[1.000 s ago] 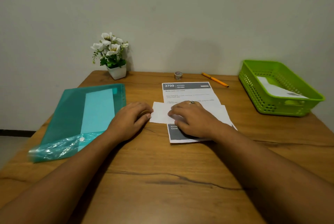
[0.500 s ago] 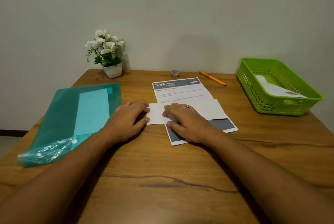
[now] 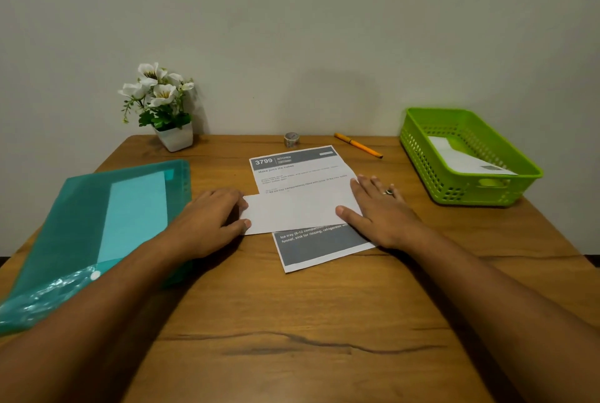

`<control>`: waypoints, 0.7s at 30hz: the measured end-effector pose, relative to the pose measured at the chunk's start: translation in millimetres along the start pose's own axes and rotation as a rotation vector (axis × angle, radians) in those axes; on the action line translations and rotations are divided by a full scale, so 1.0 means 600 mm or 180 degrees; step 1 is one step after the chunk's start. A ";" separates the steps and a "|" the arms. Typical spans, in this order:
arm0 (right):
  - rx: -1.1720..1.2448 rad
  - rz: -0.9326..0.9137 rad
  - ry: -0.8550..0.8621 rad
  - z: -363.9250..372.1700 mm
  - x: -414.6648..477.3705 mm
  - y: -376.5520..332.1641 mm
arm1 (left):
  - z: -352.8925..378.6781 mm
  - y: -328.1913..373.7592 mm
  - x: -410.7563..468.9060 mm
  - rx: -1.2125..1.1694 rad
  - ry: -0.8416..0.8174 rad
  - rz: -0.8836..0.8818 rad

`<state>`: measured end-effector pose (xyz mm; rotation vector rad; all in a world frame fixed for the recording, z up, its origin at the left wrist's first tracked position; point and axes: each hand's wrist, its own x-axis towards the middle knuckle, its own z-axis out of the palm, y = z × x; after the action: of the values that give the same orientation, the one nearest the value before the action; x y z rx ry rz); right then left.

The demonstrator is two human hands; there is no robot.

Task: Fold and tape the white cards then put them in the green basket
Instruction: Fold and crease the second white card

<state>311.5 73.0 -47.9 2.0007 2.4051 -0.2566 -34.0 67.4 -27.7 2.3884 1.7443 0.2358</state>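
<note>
Head view is showing a folded white paper card (image 3: 292,212) lying across a grey-and-white printed sheet (image 3: 318,246) on the wooden tabletop (image 3: 292,321). The left hand (image 3: 207,220) and right hand (image 3: 380,211) are pressing its ends, fingers laid flat, gripping nothing. The green plastic basket (image 3: 418,149) is sitting well apart, rightward.

A teal folder (image 3: 97,224) lies on the left of the table (image 3: 292,321). A flower pot (image 3: 174,139) stands at the far edge. An orange pen (image 3: 357,145) lies near the wall (image 3: 292,29).
</note>
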 end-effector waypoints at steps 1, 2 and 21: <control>0.0008 -0.0003 0.0022 0.001 0.000 0.000 | -0.001 0.007 0.005 -0.0037 0.0035 0.0020; 0.0013 -0.0004 0.0047 0.001 0.000 0.000 | -0.001 0.013 0.013 -0.0075 0.0064 0.0056; 0.0034 -0.0065 0.0400 0.023 0.007 0.008 | 0.021 0.062 0.328 -0.0181 0.0431 -0.0393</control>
<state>314.2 76.2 -62.5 2.0575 2.5034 -0.1481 62.9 243.1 -26.6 2.2630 1.9082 0.4326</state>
